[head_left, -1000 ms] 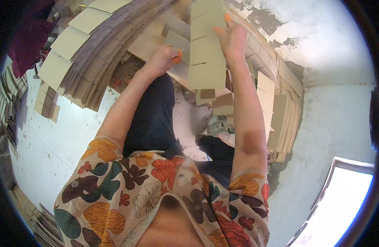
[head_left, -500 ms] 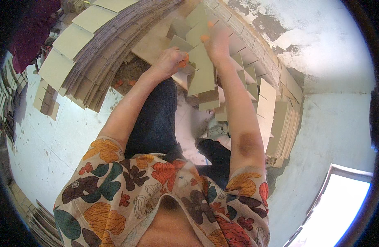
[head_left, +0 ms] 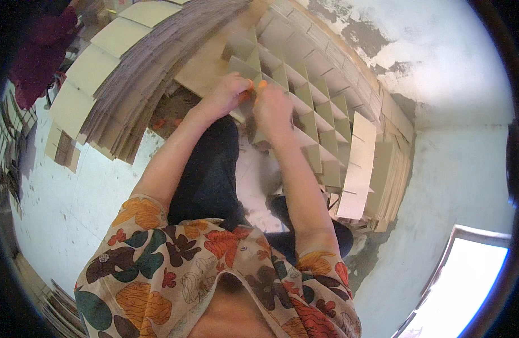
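Note:
A grid of slotted cardboard dividers (head_left: pixel 307 93) stands in front of me, its strips crossing into square cells. My left hand (head_left: pixel 228 96) is closed at the grid's left edge, its fingers curled on a cardboard strip. Close beside it, my right hand (head_left: pixel 273 110) is also closed at that edge, slightly blurred, and hides the piece under its fingers. Orange covers show on fingertips of both hands. One pale slotted cardboard strip (head_left: pixel 358 163) leans at the grid's right end.
A long stack of cardboard sheets (head_left: pixel 141 73) curves along the left. More stacked cardboard (head_left: pixel 389 174) stands at right against a peeling, pale wall (head_left: pixel 456 163). My dark-trousered leg (head_left: pixel 206 174) is below my left hand. Dark red cloth (head_left: pixel 39 62) hangs at upper left.
My right hand has come back toward me and left, from the far part of the grid to beside my left hand. The large upright strip between them now sits within the opened grid.

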`<state>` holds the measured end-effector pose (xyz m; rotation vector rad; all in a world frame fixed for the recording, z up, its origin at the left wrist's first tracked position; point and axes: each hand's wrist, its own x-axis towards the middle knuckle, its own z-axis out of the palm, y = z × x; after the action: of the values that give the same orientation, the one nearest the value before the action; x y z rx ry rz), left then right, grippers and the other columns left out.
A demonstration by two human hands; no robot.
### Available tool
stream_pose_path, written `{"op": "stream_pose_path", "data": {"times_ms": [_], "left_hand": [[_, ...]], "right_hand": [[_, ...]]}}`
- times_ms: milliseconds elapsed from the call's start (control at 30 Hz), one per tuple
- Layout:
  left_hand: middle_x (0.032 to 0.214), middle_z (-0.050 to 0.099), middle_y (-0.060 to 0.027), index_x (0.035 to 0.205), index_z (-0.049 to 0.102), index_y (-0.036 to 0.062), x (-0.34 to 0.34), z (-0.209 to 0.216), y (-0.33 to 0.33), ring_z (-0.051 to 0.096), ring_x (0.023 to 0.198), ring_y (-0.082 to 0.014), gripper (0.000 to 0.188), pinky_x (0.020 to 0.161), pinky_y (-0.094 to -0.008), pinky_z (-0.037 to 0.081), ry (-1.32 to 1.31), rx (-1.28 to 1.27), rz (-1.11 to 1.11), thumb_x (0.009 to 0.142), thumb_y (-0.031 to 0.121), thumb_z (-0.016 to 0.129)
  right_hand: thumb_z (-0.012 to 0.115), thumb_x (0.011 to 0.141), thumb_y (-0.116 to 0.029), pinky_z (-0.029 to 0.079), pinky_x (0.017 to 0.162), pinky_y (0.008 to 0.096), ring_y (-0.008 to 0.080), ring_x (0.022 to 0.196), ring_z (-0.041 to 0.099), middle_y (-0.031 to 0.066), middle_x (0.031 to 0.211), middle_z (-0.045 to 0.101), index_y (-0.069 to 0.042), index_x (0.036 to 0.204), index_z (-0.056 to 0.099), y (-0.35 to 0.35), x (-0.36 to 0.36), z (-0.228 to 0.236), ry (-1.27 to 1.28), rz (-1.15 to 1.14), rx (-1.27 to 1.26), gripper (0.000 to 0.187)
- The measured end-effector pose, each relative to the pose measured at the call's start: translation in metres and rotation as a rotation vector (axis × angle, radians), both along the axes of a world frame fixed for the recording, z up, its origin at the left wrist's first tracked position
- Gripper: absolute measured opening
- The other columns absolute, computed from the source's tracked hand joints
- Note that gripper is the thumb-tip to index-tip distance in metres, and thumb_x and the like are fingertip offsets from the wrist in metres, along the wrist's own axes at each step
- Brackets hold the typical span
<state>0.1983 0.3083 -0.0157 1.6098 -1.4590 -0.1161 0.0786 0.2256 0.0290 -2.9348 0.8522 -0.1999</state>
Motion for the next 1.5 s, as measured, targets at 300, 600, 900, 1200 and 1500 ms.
{"op": "stream_pose_path", "data": {"times_ms": [300,600,900,1200,1500], "left_hand": [[0.117,0.056,-0.0126,0.116,0.054,0.0059,-0.009,0.029,0.005,0.048,0.112,-0.0319,0.056,0.094,-0.0391,0.041,-0.269,0.042,-0.047,0.063,0.002,0.072],[0.147,0.026,-0.0110,0.139,0.030,0.0058,-0.031,0.046,-0.085,0.018,0.138,-0.0304,0.096,0.108,-0.0411,0.028,-0.559,0.322,-0.209,0.056,0.000,0.076],[0.112,0.058,-0.0136,0.111,0.056,0.0057,-0.022,0.012,-0.137,0.053,0.102,-0.0328,0.050,0.087,-0.0395,0.044,-0.407,0.471,-0.436,0.064,0.001,0.072],[0.075,0.058,-0.0135,0.083,0.055,0.0045,-0.032,0.030,-0.119,0.054,0.081,-0.0331,0.024,0.065,-0.0427,0.045,-0.141,0.311,-0.404,0.065,0.008,0.070],[0.086,0.058,-0.0097,0.090,0.057,0.0026,-0.041,0.186,0.006,0.057,0.082,-0.0264,0.016,0.066,-0.0379,0.048,-0.963,-0.010,0.108,0.074,0.005,0.056]], "right_hand": [[0.064,0.081,-0.034,0.047,0.074,0.0453,0.0371,0.084,0.060,0.0220,0.096,0.062,-0.002,0.107,0.059,-0.069,-0.048,0.019,-0.361,-0.143,0.003,0.042],[0.056,0.080,-0.057,0.049,0.072,0.0421,0.0336,0.082,0.062,0.0199,0.085,0.064,-0.002,0.091,0.057,-0.128,-0.137,0.016,-0.023,-0.168,0.168,0.056],[0.072,0.074,-0.041,0.045,0.085,0.0399,0.0319,0.094,0.059,0.0190,0.097,0.062,0.001,0.101,0.060,-0.170,-0.271,0.040,-0.140,-0.444,0.049,0.052],[0.071,0.074,-0.031,0.041,0.061,0.0296,0.0145,0.070,0.052,0.0041,0.079,0.061,-0.003,0.080,0.062,-0.205,-0.390,0.025,-0.422,-0.667,0.540,0.029],[0.063,0.085,-0.033,0.036,0.056,0.0297,0.0110,0.064,0.041,-0.0013,0.068,0.050,0.000,0.072,0.061,-0.171,-0.454,0.096,-1.078,-0.933,0.389,0.035]]}}
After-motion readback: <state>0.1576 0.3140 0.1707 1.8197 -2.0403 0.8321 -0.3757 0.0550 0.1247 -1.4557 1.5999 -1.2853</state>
